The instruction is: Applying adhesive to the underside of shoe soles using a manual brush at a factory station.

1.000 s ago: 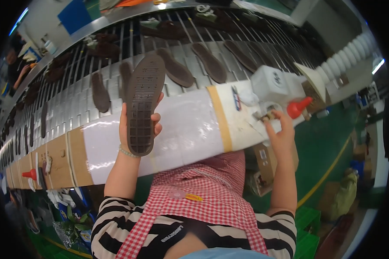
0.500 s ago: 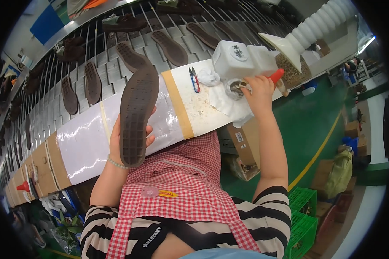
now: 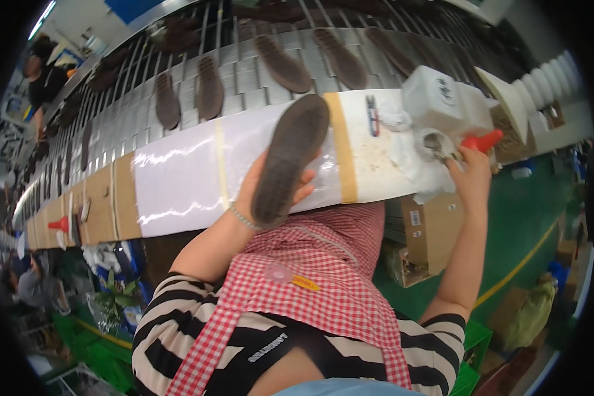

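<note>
A dark brown shoe sole point(image 3: 289, 162) rests in my left hand point(image 3: 249, 185), tilted up with its gridded face toward me; the fingers curl round its right edge. My right hand point(image 3: 472, 177) is at the rim of a small round pot point(image 3: 434, 144), its thumb and fingers drawn together. Whatever they pinch is too small and blurred to make out. Just beyond these fingers lies a red cone-shaped nozzle point(image 3: 483, 140). White crumpled paper point(image 3: 412, 168) spreads under and beside the pot.
Two white plastic containers point(image 3: 432, 99) stand behind the pot, near a white funnel-shaped duct point(image 3: 505, 99). Snips point(image 3: 373, 117) lie on the stained white board. More soles point(image 3: 340, 59) lie on the slatted metal conveyor point(image 3: 241, 72) beyond the bench. A cardboard box point(image 3: 429, 231) sits below.
The whole view has swung, so the bench appears shifted to the right. My left hand still holds the sole, now leaning more to the right. My right hand stays by the pot.
</note>
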`<move>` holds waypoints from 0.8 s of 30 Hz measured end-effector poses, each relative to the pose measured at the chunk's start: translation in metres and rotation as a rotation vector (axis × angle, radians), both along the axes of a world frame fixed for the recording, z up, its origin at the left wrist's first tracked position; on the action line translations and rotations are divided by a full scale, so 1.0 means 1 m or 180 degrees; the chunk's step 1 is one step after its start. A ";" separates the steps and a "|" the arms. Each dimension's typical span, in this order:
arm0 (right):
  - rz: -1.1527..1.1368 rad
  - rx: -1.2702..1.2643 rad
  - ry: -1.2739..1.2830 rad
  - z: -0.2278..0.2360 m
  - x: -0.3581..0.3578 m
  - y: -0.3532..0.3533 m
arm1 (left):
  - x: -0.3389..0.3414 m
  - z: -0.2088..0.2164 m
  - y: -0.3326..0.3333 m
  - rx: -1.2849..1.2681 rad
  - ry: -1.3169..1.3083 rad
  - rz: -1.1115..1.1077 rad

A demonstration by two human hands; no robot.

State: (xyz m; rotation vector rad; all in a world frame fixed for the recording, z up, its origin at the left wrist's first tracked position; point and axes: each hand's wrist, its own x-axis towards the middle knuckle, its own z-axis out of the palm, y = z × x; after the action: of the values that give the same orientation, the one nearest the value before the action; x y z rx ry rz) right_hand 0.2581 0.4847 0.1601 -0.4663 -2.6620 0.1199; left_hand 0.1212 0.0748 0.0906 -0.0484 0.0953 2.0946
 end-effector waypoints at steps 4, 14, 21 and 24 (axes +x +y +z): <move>0.0150 -0.1764 0.0909 0.013 0.006 -0.026 | 0.009 -0.008 0.004 0.0048 -0.0001 -0.0089; 0.1822 -0.0931 0.1024 0.059 -0.023 -0.189 | 0.034 0.002 -0.005 -0.0299 0.0612 -0.0293; 0.2192 -0.0227 0.1005 0.052 -0.035 -0.204 | 0.042 0.013 -0.012 -0.0234 0.0633 -0.0289; 0.2191 -0.0132 0.1025 0.052 -0.037 -0.206 | 0.040 0.011 -0.015 -0.0424 0.0773 -0.0559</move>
State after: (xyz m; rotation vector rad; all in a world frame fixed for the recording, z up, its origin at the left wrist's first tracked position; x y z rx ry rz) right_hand 0.2212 0.2783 0.2116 0.4407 -2.3849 0.4145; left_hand 0.1608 0.0599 0.1014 0.1302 0.3730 1.9083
